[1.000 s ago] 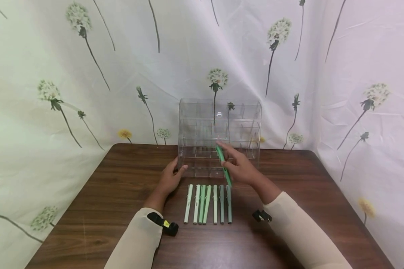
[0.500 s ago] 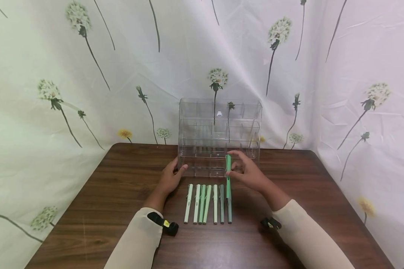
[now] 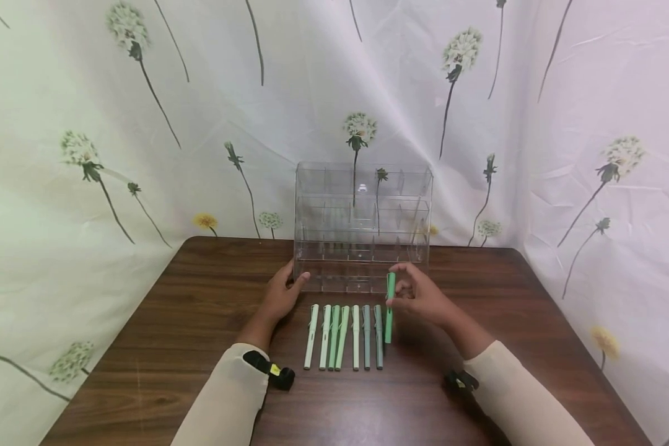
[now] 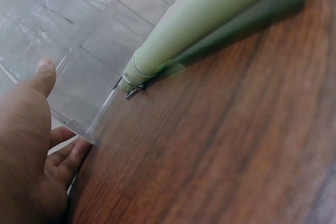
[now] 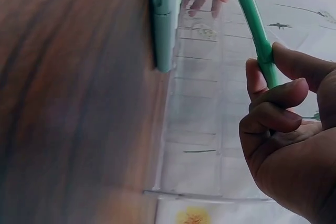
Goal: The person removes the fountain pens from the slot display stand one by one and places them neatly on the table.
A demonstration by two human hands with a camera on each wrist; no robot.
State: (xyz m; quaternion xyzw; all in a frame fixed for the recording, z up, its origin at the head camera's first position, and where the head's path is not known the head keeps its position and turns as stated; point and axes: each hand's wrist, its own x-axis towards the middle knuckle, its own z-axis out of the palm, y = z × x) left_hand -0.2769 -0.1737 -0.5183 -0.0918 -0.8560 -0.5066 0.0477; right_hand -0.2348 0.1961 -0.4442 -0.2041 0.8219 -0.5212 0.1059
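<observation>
My right hand (image 3: 425,298) pinches a bright green pen (image 3: 388,325) near its clip end. The pen hangs nearly upright over the table, just right of a row of pens. In the right wrist view, the thumb and fingers close round the green pen (image 5: 251,14), with the other fingers curled. My left hand (image 3: 281,296) holds the left front corner of a clear tiered organizer (image 3: 334,272), thumb at the front and fingers along the side. The row in front has white pens (image 3: 311,341), light green pens (image 3: 342,341) and grey-blue pens (image 3: 378,341).
The brown wooden table (image 3: 201,322) carries everything. Behind the organizer hangs a white curtain (image 3: 228,111) with a dandelion print. The organizer has several dividers; some pale upright shapes show faintly inside it. A black wrist camera (image 3: 281,376) sits on the left sleeve.
My right hand has brought the green pen from in front of the organizer down and to the right, past the row's right end, turning it more upright. The left hand stays in place.
</observation>
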